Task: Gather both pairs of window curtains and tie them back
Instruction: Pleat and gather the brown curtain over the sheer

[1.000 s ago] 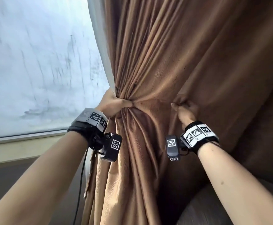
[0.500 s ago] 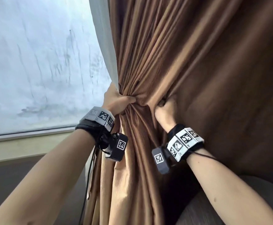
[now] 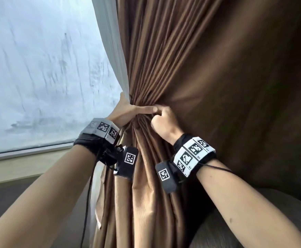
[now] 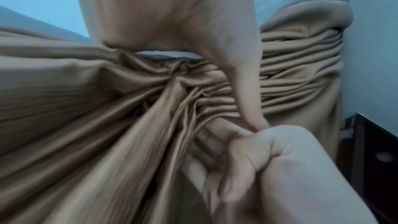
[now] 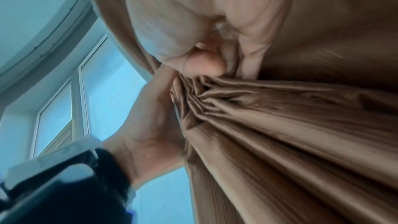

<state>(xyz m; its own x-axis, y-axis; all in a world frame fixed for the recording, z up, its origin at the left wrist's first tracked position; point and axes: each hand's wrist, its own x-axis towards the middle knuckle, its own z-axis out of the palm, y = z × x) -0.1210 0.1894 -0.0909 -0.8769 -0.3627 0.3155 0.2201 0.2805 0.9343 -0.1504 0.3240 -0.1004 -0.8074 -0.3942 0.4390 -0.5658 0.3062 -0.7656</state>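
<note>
Both hands are in on the long brown pleated fabric curtain [image 3: 190, 72], which hangs just to the right of the pale, streaked window pane [image 3: 38, 77]. The left hand [image 3: 126, 111] has its grip wrapped around the gathered waist of the cloth, thumb laid flat across the front of the bunch, and the pleats fan out tight above and below that pinch point. In the left wrist view the folds [image 4: 176, 81] crowd together right under the palm, with a sliver of white lining showing at the squeeze.

The right hand [image 3: 164, 124] sits just beside the left, touching its thumb tip, fingers curled into the curtain's folds, knuckles toward the camera. The right wrist view shows a fingertip [image 5: 204, 64] buried in the creases where the fabric converges. What the fingers hold beyond fabric, I cannot tell; the frame is blurred there.

A thin white sheer curtain [image 3: 110, 42] runs down the brown curtain's left edge, between it and the glass. Below the pane lies the pale window sill [image 3: 21, 154]. Each wrist wears a black band with black-and-white square markers [image 3: 193, 153], and a thin dark cable [image 3: 88, 203] hangs down from the left wrist.
</note>
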